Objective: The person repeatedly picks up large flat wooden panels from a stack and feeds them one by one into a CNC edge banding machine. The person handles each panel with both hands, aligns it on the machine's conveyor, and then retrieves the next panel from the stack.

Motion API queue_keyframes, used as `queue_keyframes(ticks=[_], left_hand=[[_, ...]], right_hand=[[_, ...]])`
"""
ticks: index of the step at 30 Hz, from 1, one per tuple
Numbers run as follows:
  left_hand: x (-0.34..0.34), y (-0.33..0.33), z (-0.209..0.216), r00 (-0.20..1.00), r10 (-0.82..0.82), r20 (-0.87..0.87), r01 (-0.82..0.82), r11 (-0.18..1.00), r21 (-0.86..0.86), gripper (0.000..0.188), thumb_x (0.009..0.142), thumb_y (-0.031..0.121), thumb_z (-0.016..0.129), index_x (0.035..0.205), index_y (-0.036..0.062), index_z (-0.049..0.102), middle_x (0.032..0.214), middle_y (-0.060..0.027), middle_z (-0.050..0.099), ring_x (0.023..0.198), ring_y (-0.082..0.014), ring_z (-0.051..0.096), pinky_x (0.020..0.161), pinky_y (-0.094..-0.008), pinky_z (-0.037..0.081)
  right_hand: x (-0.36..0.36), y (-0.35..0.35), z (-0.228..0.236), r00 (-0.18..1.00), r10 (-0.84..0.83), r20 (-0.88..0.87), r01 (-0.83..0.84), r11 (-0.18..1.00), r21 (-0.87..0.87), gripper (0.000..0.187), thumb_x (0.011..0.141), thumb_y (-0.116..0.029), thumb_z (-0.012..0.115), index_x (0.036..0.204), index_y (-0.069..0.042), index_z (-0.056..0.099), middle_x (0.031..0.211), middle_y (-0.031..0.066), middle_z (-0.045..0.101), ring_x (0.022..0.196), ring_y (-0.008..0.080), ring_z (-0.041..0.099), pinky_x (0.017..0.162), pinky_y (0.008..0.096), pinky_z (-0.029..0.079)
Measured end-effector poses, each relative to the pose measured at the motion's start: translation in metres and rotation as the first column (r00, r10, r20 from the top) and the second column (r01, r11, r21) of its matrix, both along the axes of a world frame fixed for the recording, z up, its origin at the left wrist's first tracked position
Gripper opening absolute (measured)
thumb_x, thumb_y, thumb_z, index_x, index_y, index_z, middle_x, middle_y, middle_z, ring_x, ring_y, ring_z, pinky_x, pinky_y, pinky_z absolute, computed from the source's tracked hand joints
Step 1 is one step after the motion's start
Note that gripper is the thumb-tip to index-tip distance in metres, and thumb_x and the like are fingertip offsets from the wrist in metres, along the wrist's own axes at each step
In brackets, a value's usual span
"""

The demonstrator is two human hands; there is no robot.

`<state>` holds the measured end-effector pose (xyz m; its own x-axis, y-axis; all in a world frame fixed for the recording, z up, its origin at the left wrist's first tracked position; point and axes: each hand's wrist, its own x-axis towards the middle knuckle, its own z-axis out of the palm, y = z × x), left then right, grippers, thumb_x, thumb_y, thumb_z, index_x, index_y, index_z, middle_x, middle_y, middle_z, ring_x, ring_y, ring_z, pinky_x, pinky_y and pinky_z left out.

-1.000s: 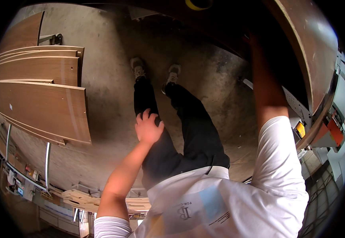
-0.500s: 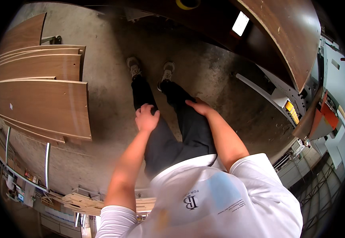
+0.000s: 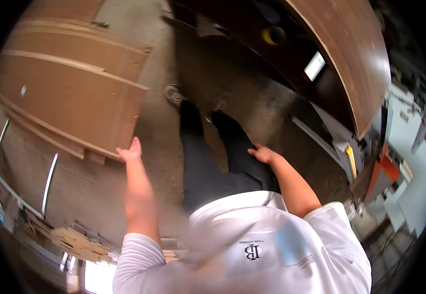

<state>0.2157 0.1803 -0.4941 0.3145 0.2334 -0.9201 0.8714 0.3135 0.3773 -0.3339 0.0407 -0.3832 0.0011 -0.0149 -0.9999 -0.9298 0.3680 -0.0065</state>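
Observation:
My left hand [image 3: 131,150] is at the near right corner of the top brown wooden panel [image 3: 75,100], thumb and fingers apart. Whether it touches the panel's edge or only hovers beside it, I cannot tell. The panel lies on a stack of similar flat boards with pale edges. My right hand [image 3: 264,155] rests on the side of my right thigh, fingers loosely stretched, holding nothing.
Upper right, a dark brown table [image 3: 342,54] with a curved-looking edge carries a roll of yellow tape [image 3: 273,35] and a bright white rectangle [image 3: 315,66]. Below it are a metal bar [image 3: 318,142] and a yellow item [image 3: 351,161]. Cut wood pieces [image 3: 80,245] lie lower left.
My left hand has left my left knee and reached leftward to the board stack. My right hand stays on my thigh. The view has turned, with the stack now closer.

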Motion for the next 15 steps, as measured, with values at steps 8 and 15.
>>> queue_keyframes(ticks=[8, 15], left_hand=[[-0.008, 0.018, -0.035, 0.993, 0.084, -0.081, -0.092, 0.991, -0.093, 0.076, 0.098, 0.059, 0.049, 0.146, 0.0021, 0.035, 0.148, -0.0188, 0.039, 0.135, -0.0343, 0.043, 0.109, -0.0513, 0.043], [0.013, 0.030, -0.025, 0.950, 0.260, -0.174, -0.265, 0.964, -0.004, 0.070, 0.099, 0.056, 0.050, 0.145, 0.0046, 0.039, 0.147, -0.0146, 0.045, 0.136, -0.0327, 0.044, 0.113, -0.0529, 0.039]], right_hand=[[0.068, -0.058, 0.058, 0.999, 0.043, -0.005, -0.044, 0.998, -0.050, 0.056, 0.093, -0.041, 0.065, 0.133, -0.002, 0.060, 0.129, 0.0198, 0.064, 0.120, 0.0283, 0.061, 0.102, 0.0348, 0.046], [0.132, -0.115, 0.075, 0.965, -0.255, 0.055, 0.259, 0.962, -0.088, 0.041, 0.094, -0.040, 0.066, 0.122, -0.010, 0.063, 0.106, 0.0039, 0.067, 0.096, 0.0184, 0.065, 0.070, 0.0322, 0.050]])
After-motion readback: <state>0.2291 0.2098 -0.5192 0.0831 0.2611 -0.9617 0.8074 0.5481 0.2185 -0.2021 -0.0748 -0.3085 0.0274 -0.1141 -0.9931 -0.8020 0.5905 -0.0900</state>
